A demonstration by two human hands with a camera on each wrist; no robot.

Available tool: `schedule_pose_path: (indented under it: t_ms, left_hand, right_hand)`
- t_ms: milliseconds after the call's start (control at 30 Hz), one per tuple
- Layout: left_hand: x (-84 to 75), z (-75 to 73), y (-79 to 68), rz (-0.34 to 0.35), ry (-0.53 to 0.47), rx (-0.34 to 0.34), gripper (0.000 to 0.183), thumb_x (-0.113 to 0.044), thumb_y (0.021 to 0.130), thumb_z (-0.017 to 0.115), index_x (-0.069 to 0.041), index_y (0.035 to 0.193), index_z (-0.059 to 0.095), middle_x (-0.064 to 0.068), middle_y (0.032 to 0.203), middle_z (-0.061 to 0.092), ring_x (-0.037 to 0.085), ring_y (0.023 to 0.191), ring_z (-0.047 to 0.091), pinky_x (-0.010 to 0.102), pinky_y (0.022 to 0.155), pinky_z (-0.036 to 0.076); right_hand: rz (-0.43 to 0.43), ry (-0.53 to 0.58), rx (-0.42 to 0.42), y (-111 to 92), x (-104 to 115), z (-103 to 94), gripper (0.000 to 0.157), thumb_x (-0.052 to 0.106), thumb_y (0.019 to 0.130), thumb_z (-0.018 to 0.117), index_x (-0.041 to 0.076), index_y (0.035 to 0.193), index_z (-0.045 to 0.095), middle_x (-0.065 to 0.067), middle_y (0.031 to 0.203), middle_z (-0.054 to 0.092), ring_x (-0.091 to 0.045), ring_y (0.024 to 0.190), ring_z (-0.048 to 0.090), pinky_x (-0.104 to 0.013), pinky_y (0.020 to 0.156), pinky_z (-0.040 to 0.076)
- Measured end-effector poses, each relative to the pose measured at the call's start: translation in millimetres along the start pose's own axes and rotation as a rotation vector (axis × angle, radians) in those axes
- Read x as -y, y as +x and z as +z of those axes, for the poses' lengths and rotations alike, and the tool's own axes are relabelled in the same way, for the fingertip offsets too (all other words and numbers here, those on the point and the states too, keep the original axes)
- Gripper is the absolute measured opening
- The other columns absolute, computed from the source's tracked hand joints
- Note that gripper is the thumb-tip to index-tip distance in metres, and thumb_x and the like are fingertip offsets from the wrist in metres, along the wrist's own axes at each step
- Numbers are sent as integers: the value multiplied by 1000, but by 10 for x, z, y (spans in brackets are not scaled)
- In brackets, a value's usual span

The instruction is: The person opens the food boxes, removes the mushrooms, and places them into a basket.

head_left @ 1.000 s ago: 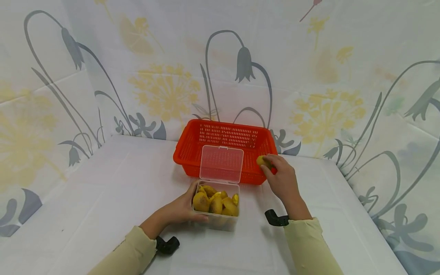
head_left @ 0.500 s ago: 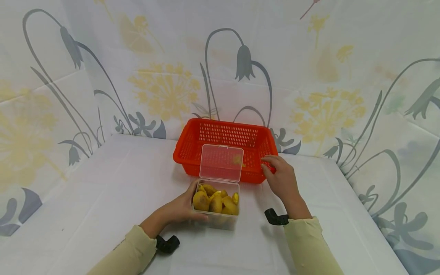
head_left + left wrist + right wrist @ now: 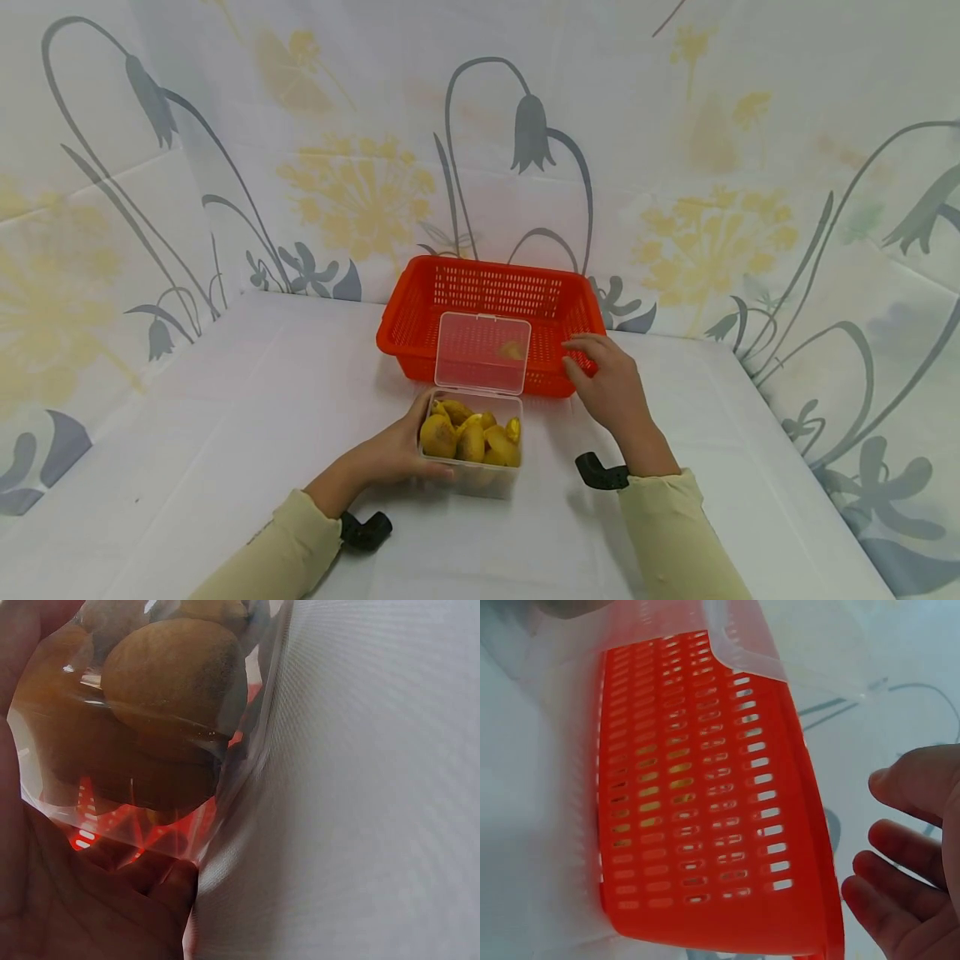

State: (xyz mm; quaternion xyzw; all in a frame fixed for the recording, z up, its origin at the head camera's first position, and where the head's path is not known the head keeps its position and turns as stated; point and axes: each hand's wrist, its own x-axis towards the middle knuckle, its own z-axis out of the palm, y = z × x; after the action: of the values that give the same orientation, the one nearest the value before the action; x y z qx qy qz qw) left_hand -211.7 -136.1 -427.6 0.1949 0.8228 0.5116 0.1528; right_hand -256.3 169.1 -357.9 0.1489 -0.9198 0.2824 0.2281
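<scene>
The white desk [image 3: 225, 400] bore a box [image 3: 483, 481] held by the left grip [image 3: 393, 450], apparently for steadiness, and a basket [image 3: 498, 287] beside the empty, parted right grip [image 3: 611, 387].

The left forearm [image 3: 273, 550] slants forward and rightward, and the left hand [image 3: 390, 454] grips, its thumb [image 3: 437, 472] stretched to the right. The right forearm [image 3: 678, 533] angles forward and leftward; the right hand [image 3: 609, 385] is held loosely, fingers [image 3: 900, 883] gently bent, thumb parted (a gap the right wrist view shows well).
</scene>
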Motion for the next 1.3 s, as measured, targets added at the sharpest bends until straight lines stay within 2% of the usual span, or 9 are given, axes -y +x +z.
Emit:
schedule_pose_path:
  t_ms: [300,667,1067,1300]
  left_hand:
    - [16,2,5,8,-12,2,108,-42,65,87,-38,145,14,-4,144,32,21,135,34,57,114,32]
    - [15,2,12,-4,-14,1,108,-41,65,87,-38,145,14,-4,143,32,21,136,34,57,114,32]
    - [21,0,19,7,-15,7,106,-40,66,87,-39,144,15,-4,142,33,20,135,34,55,113,34]
    - [8,5,17,3,-29,8,107,-39,66,87,-39,144,14,-4,142,33,20,135,34,55,113,35]
  right_hand:
    - [9,16,152,-9,127,-46,36,22,91,68,14,125,61,-8,133,57,-31,125,52,-50,97,52]
    - [-30,31,310,-36,239,-113,43,26,89,70,19,130,58,-3,138,53,-28,127,50,-49,97,52]
    - [-99,52,450,-100,381,-206,44,29,88,72,26,130,60,1,132,59,-23,125,54,-47,95,54]
    - [-173,130,512,-130,451,-242,39,29,89,71,21,126,63,1,125,65,-23,119,59,-46,95,54]
